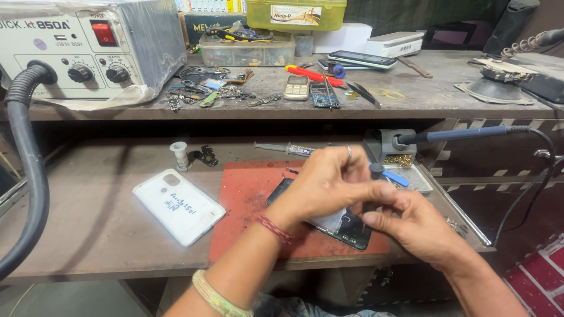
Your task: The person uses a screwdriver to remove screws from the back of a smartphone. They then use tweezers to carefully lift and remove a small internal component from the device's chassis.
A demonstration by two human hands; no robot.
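Both my hands meet above an opened black phone (346,226) lying on a red work mat (249,194). My left hand (326,182), with a ring and a red thread at the wrist, curls its fingers over the phone and pinches something small that I cannot make out. My right hand (411,220) has its thumb and fingers pressed against the left hand's fingertips, gripping a small dark tool or part. A blue-handled tool (390,176) lies just behind the hands.
A white phone back cover (179,205) lies left of the mat. A syringe (282,148), a small white spool (179,154) and a soldering iron in its stand (390,144) sit behind. The upper shelf holds a hot-air station (82,47), phones, tools and plastic boxes.
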